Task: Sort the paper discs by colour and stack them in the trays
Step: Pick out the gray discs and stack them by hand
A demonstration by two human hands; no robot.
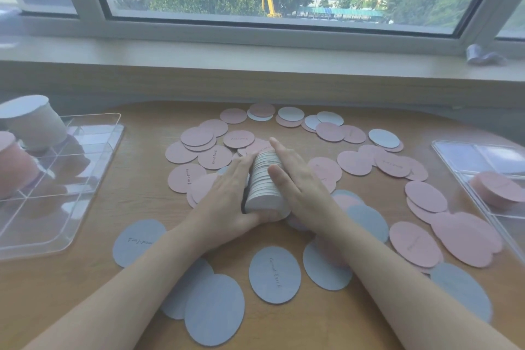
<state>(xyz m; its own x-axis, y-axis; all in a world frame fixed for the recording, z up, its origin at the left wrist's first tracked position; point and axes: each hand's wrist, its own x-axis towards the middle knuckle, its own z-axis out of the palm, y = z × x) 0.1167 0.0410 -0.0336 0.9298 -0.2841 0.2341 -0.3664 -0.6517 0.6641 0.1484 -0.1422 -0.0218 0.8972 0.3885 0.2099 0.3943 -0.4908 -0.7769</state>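
Note:
A thick stack of pale grey discs point(265, 179) lies on its side at the middle of the wooden table. My left hand point(224, 199) holds its left side with the thumb round the near end. My right hand point(301, 182) presses along its right side, fingers straight, thumb over the top. Loose pink discs point(215, 157) spread across the far and right parts of the table. Loose blue-grey discs point(274, 274) lie near me. The clear left tray point(93, 179) holds a tall grey stack point(31, 119) and a pink stack point(14, 165). The clear right tray point(454, 162) holds a low pink stack point(501, 189).
A window sill point(255, 65) runs behind the table's far edge, with a small crumpled item point(483, 55) at its right end. Both trays have divided compartments. Bare wood shows at the near left point(56, 293) between the left tray and my forearm.

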